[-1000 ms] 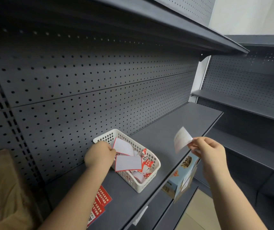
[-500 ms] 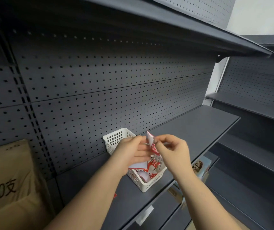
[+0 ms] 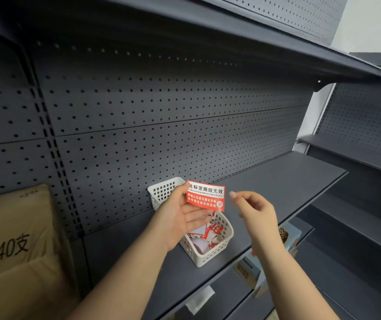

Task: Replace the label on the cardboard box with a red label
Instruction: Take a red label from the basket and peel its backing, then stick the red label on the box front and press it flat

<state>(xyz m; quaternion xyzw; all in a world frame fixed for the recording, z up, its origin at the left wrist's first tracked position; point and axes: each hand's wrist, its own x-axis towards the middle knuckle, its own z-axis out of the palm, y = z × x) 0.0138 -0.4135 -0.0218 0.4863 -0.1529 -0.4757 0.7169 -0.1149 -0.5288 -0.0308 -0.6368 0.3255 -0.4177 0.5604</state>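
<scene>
My left hand (image 3: 180,215) holds a red label (image 3: 205,196) with white and black print, face toward me, above a white plastic basket (image 3: 210,252) on the dark shelf. The thumb pins the label's left edge against the palm. My right hand (image 3: 254,211) hovers just right of the label, fingers loosely curled, holding nothing. A cardboard box (image 3: 16,245) with black print stands at the far left on the same shelf. The basket holds several red and white label scraps.
The grey shelf (image 3: 277,179) runs to the right in front of a perforated back panel. Another shelf overhangs above. Below the shelf edge a light blue printed carton (image 3: 288,236) shows behind my right wrist. More shelving stands at the right.
Both hands were together over the basket working a label; now my left hand shows the red label flat and my right hand has let go and drawn away to the right.
</scene>
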